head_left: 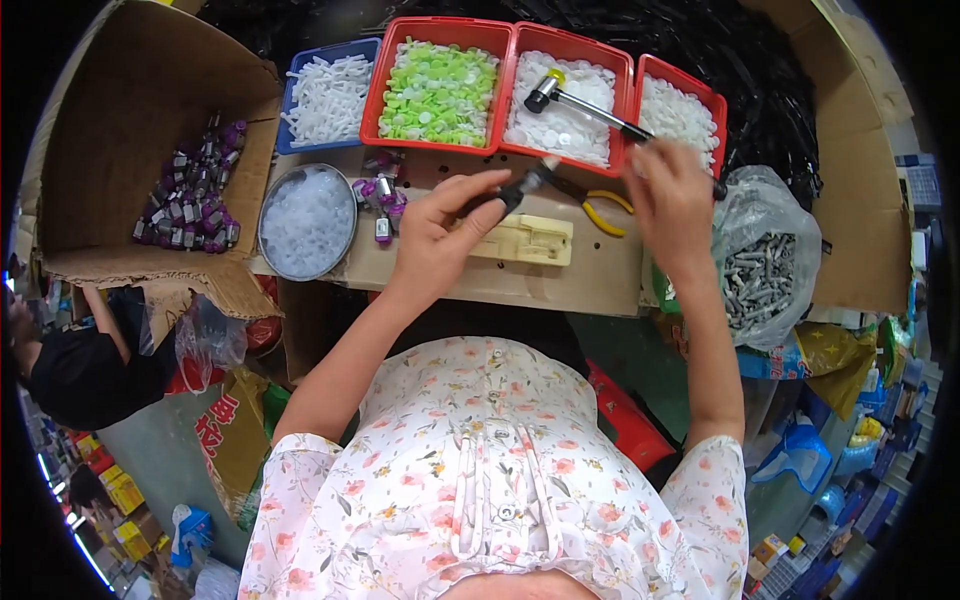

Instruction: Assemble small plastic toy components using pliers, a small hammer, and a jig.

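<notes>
My left hand [445, 228] is closed around a dark cylindrical piece [520, 188] with a clear section and a pale tip, raised above a pale yellow fixture block [545, 240]. My right hand [672, 195] is smeared by motion, over the handle of a hammer [580, 106]. Its metal shaft and black head, with a yellow face, lie across the red bins. Whether my right fingers hold the handle or a small part cannot be made out. Pliers with yellow grips [606, 212] lie between my hands, beside the block.
Along the back stand a blue bin of white sticks [328, 98], a red bin of green-and-white caps [440, 92], and red bins of white discs [590, 85] and small white parts [678, 120]. A metal bowl [308, 222], purple-and-silver pieces [382, 205], a carton [150, 130] and a plastic bag of grey parts [765, 270] flank them.
</notes>
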Tool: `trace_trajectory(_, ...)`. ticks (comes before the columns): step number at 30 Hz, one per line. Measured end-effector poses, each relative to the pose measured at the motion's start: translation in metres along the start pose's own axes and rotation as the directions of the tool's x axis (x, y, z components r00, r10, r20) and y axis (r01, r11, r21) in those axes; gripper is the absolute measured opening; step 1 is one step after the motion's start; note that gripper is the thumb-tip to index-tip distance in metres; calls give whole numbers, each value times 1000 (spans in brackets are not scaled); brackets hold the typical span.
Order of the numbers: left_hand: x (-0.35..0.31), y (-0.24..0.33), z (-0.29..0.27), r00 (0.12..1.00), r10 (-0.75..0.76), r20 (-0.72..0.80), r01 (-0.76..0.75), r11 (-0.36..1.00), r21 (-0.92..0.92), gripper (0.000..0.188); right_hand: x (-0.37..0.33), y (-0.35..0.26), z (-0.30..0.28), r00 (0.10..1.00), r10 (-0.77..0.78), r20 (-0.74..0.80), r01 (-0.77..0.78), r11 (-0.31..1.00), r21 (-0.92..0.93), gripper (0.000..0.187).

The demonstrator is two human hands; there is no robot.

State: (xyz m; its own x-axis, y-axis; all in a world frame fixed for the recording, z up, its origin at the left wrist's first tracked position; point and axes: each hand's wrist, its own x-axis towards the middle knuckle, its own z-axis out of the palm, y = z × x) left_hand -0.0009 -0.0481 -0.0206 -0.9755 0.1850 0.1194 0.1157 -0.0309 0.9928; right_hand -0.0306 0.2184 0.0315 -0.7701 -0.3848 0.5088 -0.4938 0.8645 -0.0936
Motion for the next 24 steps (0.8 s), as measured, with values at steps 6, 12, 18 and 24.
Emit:
trace_trajectory(6,0,14,-3,945,-275,177,322,698,-639,39,-51,-23,16,941,116,317,-136,990,42,23)
trace_trajectory(12,-9,8,-8,972,-169,161,226,856,-465,38,-43,-24,25,872,203,445,-269,959,90,21)
trace_trajectory(18,-18,16,-15,985,-75,154,121,941,-316,28,-39,-28,17,899,191,393,-293,930,220,10)
trace_trajectory(24,-15,9,-14,978,91,189,-62,986,-155,20,-31,-40,-13,903,234,361,-383,819,426,11)
